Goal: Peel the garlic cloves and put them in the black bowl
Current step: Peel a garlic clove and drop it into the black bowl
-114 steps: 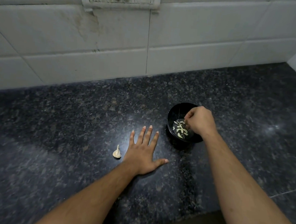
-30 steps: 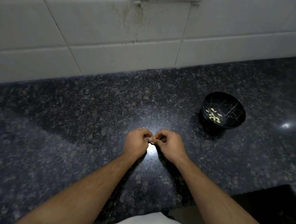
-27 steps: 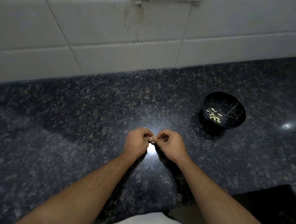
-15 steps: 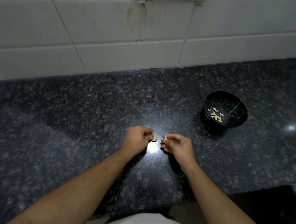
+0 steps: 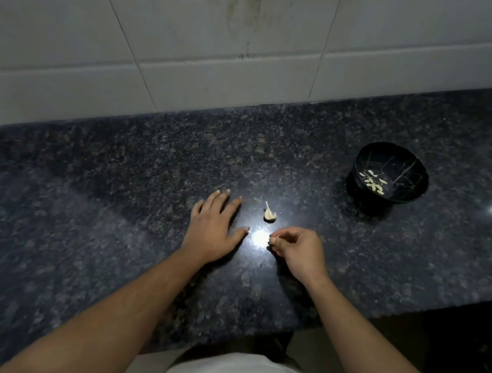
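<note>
Head camera looks down on a dark speckled polished granite countertop (image 5: pixel 118 192) backed by a wall of large white glazed tiles (image 5: pixel 175 29) with grey grout lines and some grimy streaks. Both bare forearms reach forward from the bottom of the frame. The left hand (image 5: pixel 212 228) lies palm down on the stone, its fingers straight and spread a little, thumb out to the side, holding nothing. The right hand (image 5: pixel 297 251) hovers just beside it with fingers curled inward; thumb and forefinger pinch a tiny pale sliver, too small to tell whether it is skin or clove. A small cream, papery garlic piece with a pointed tip (image 5: pixel 269 214) sits on the counter just beyond the gap between the two hands, touching neither. A bright spot of reflected light glares off the stone between them. Well off to the right stands a round glossy black bowl with thin gold vein lines (image 5: pixel 405 168), holding a small heap of pale peeled garlic cloves (image 5: pixel 373 182) at its bottom. No writing can be read anywhere.
</note>
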